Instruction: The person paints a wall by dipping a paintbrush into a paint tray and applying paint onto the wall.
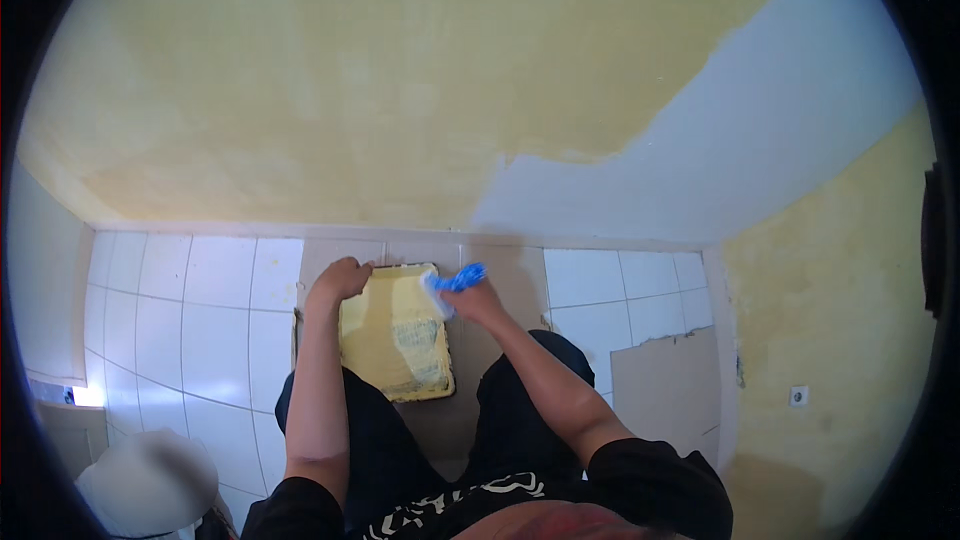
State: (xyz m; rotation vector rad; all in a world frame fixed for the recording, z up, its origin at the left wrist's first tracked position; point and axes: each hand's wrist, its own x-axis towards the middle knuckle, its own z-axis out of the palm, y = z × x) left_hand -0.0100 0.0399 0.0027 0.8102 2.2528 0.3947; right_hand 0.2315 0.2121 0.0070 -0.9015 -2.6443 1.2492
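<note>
A paint tray coated in yellow paint lies on cardboard between my knees. My left hand grips the tray's far left corner. In my right hand is a paint brush with a blue handle, held at the tray's right edge near its far corner; its whitish head is slightly blurred, so the exact kind of brush cannot be told. A greyish patch shows through the paint in the tray's near right part. Beyond the tray rises a wall, yellow over most of its face and whitish at the lower right.
Brown cardboard lies under the tray along the wall's foot, over white floor tiles. Another cardboard sheet lies at the right. A wall socket sits in the yellow right wall. A rounded whitish object stands at the lower left.
</note>
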